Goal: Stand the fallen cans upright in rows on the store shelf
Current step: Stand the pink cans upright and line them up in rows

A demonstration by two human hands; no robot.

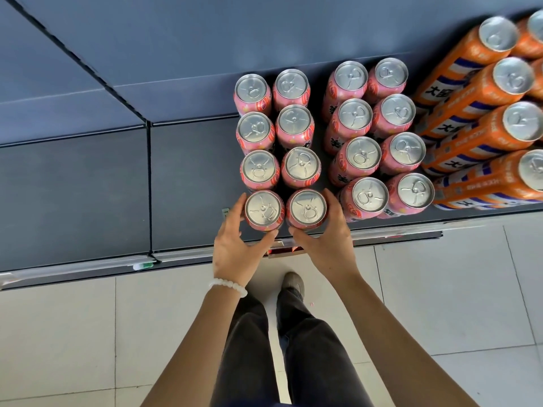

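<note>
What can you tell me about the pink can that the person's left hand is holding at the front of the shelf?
The front left pink can stands upright at the front edge of the dark shelf, first in its column. It looks like metal: a silver lid with an unopened pull tab and a pink printed body. The left hand curls round its side in a grip, and it stands close beside the neighbouring pink can, held by the right hand.

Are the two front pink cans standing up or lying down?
Standing up. Both front pink cans show their round silver lids with pull tabs facing the camera, with the left hand and right hand curled round them.
</note>
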